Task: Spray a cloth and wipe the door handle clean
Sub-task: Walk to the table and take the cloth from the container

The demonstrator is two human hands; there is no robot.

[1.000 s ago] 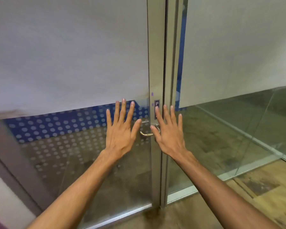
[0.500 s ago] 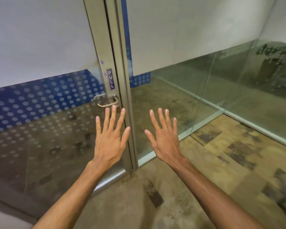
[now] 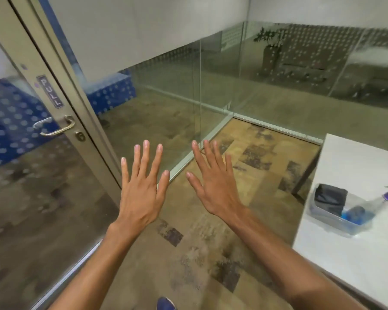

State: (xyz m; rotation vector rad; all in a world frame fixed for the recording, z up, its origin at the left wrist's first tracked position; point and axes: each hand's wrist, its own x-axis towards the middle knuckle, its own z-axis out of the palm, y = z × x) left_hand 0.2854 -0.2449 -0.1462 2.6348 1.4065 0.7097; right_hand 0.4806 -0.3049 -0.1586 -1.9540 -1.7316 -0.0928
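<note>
The metal door handle (image 3: 56,127) sits on the glass door's frame at the left, below a "PULL" sign (image 3: 50,91). My left hand (image 3: 141,186) and my right hand (image 3: 213,184) are held out flat in mid-air over the floor, fingers spread, holding nothing, well right of and below the handle. On the white table (image 3: 354,260) at the right stands a clear plastic tub (image 3: 336,222) with a dark folded cloth (image 3: 329,199) in it. A spray bottle (image 3: 367,209) with blue liquid and a purple head leans in the same tub.
Glass partition walls (image 3: 211,81) run from the door frame to the back and right, meeting at a corner. Patchy brown carpet floor lies between door and table. A blue shoe tip (image 3: 165,304) shows at the bottom edge.
The view has swung right, away from the door. Both hands have left the handle area and now hover over the floor. The table with tub, cloth and bottle has come into view.
</note>
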